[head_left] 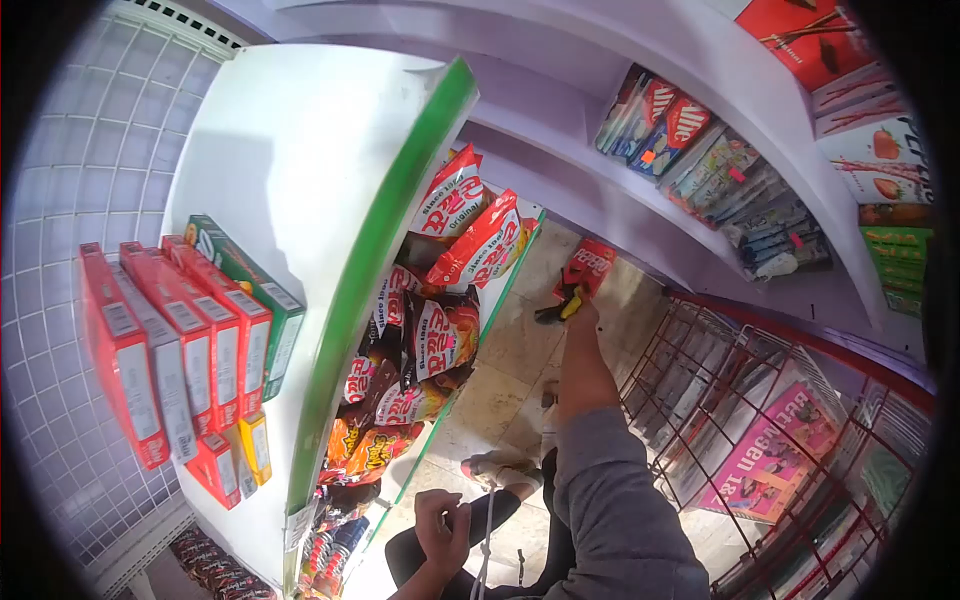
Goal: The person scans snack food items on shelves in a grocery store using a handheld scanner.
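Observation:
My right hand (582, 306), at the end of a grey sleeve, reaches down and forward over the tiled floor. Its fingers are closed at the near end of a red packet (592, 262) with white lettering and dark and yellow parts; the exact grip is partly hidden. Low in the view, my left hand (443, 530) is curled in front of my dark-clothed legs, with nothing visible in it. To the left of my right hand, red snack bags (485, 240) and dark snack bags (440, 335) fill a green-edged shelf.
Red and green boxes (215, 335) stand on the white upper shelf (300, 130) at left. Packets (700, 150) lie on the purple shelves at upper right. A red wire rack (690, 370) with a pink package (770, 455) borders the right side. A white cord (487, 545) hangs by my legs.

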Motion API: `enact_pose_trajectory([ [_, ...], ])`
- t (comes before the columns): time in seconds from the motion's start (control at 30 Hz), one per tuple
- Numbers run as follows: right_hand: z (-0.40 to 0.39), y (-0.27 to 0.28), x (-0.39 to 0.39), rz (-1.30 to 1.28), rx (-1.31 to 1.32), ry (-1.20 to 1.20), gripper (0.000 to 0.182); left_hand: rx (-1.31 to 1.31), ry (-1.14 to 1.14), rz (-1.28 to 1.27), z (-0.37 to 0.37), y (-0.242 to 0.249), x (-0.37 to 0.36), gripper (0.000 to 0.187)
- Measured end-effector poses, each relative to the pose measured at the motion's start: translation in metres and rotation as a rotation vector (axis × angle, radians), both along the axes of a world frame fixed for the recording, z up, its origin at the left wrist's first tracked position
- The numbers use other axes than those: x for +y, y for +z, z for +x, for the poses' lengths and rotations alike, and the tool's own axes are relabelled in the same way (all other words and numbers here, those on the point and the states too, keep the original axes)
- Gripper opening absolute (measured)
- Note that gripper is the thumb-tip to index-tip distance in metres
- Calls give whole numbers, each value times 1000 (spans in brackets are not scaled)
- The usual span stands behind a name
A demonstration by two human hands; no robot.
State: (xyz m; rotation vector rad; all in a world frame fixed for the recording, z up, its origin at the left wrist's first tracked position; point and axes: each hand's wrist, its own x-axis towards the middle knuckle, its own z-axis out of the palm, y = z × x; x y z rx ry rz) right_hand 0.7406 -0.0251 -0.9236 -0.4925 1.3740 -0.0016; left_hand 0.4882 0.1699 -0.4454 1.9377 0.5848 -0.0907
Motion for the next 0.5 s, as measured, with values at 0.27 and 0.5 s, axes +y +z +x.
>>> enact_pose_trajectory([
  [0.27, -30, 143, -13, -129, -164, 290, 21, -84, -47, -13, 9, 95, -19, 19],
  [0.5, -79, 430, 9, -100, -478, 360, 24, -117, -52, -271, 13, 249, -16, 19],
])
